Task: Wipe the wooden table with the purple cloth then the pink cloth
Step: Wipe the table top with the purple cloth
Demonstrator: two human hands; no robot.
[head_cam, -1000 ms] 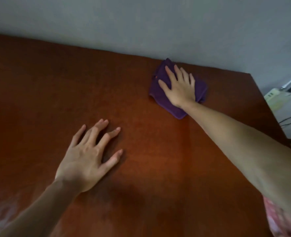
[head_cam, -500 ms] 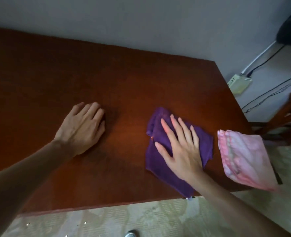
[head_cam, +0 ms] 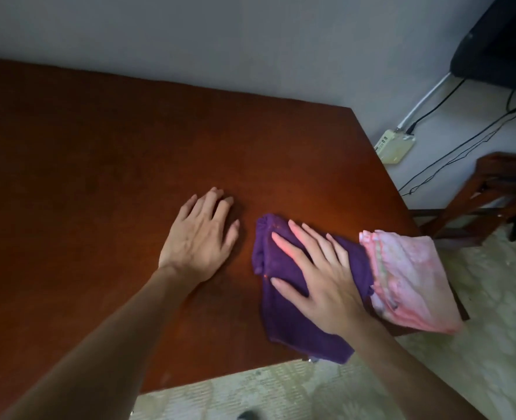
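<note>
A purple cloth (head_cam: 284, 316) lies crumpled near the front right of the dark wooden table (head_cam: 99, 183). My right hand (head_cam: 320, 274) presses flat on it with fingers spread and straight. Its right edge touches a pink cloth (head_cam: 411, 283), which lies at the table's right front corner and hangs over the edge. My left hand (head_cam: 200, 237) rests palm down on the bare wood just left of the purple cloth, holding nothing.
A grey wall runs behind the table. On the floor to the right are a white power strip (head_cam: 396, 145) with black cables, a wooden chair (head_cam: 493, 192) and a dark object at the top right. Pale patterned flooring lies below the front edge.
My right hand dragged the purple cloth from the far edge toward the front, and now it meets the pink cloth. My left hand's spread fingers closed together, still on the wood.
</note>
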